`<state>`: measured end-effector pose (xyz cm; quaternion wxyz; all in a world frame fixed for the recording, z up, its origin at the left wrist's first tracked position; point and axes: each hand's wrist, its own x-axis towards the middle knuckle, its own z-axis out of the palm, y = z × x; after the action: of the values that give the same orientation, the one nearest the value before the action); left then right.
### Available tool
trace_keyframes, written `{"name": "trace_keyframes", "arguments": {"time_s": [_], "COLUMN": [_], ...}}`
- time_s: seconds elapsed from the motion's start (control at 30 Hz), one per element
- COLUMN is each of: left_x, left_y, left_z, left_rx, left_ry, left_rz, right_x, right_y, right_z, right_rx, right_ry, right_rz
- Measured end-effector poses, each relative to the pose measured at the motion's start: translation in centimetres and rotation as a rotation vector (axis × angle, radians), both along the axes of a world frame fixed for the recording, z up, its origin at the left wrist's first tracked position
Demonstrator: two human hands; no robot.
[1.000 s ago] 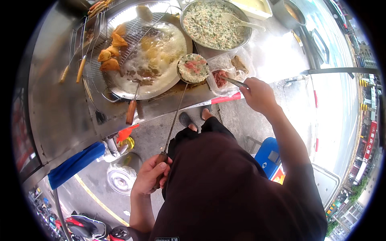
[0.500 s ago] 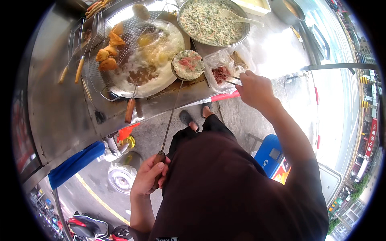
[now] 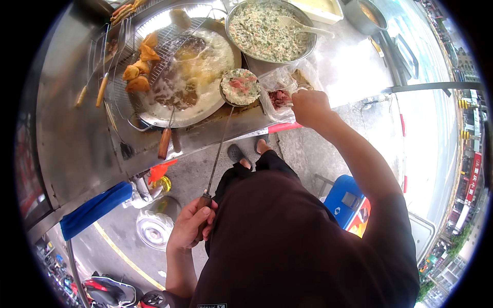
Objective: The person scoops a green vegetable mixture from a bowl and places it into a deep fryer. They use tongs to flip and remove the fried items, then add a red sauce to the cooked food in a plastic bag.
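Note:
My left hand [image 3: 192, 223] is wrapped round the wooden handle of a long-shafted ladle [image 3: 220, 149]. Its shallow round head carries a pale, green-flecked mixture [image 3: 239, 94] topped with pink shredded meat [image 3: 243, 83], level beside the frying pan's rim. Over a clear plastic bag [image 3: 270, 81] holding more reddish meat [image 3: 279, 99], my right hand [image 3: 312, 109] grips thin metal tongs [image 3: 289, 104]; their tips are at the meat and hard to make out. Behind the bag stands a big metal bowl [image 3: 314, 43] of the same mixture, with a pale spoon [image 3: 318, 32] in it.
Bubbling oil fills the wide pan [image 3: 177, 121]. Golden fried pieces [image 3: 138, 72] sit on a wire rack [image 3: 163, 51] at its left. A wooden-handled tool [image 3: 164, 143] juts over the counter's front edge. A blue cloth [image 3: 97, 208] hangs at left; a blue box [image 3: 343, 200] stands low at right.
My right hand has moved slightly left and forward, bringing the tongs down to the meat in the bag. The left hand and ladle have stayed nearly still.

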<state>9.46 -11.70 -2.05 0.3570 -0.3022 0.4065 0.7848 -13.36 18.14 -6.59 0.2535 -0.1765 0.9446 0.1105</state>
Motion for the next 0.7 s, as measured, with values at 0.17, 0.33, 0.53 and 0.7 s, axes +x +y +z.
{"name": "trace_keyframes", "arguments": {"time_s": [0.17,0.33,0.53,0.7], "left_x": [0.2,0.0,0.0,-0.3], "left_y": [-0.2,0.0,-0.4,-0.2], "left_z": [0.2,-0.2,0.0,-0.1], "left_rx": [-0.002,0.014,0.040,0.025], "left_ry": [-0.005,0.002,-0.009,-0.003], "left_rz": [-0.009,-0.014,-0.030,-0.052], "right_x": [0.3,1.2,2.8,3.6], "right_y": [1.8,3.1,4.5,4.5], "right_z": [2.4,3.5,5.9,7.9], "right_rx": [-0.222,-0.312,-0.554,-0.669], "right_ry": [0.088,0.126,0.143,0.152], "right_rz": [-0.089,-0.158,-0.291,-0.399]}}
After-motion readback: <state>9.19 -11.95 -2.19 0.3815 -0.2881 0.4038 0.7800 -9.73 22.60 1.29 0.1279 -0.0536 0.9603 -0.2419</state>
